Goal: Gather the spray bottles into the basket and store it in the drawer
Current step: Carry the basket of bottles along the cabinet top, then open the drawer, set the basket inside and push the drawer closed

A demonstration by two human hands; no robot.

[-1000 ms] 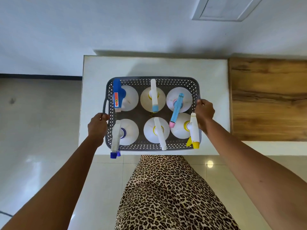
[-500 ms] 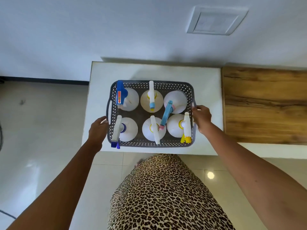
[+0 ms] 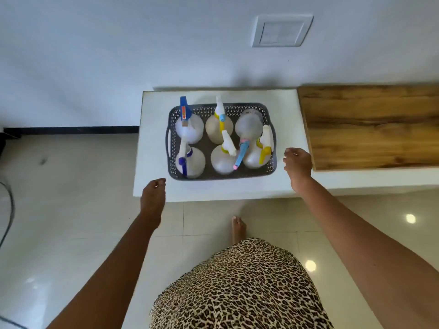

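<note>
A grey perforated basket (image 3: 272,141) rests on a white surface (image 3: 154,143) and holds several translucent spray bottles in two rows. Their trigger heads are blue (image 3: 184,111), white and yellow (image 3: 220,115), pink and light blue (image 3: 241,154), and yellow (image 3: 264,150). My left hand (image 3: 154,193) hovers off the basket's near left corner, fingers loosely curled, holding nothing. My right hand (image 3: 297,162) is just right of the basket, apart from its rim, fingers curled and empty.
A wooden top (image 3: 370,124) adjoins the white surface on the right. A white wall with a switch plate (image 3: 281,30) rises behind. Glossy tiled floor lies to the left and below, with a dark cable (image 3: 9,210) at the far left. My bare foot (image 3: 238,227) stands on the tiles.
Both hands have let go of the basket's sides and drawn back toward me. The basket now sits on the white surface, and my view has pulled back and up.
</note>
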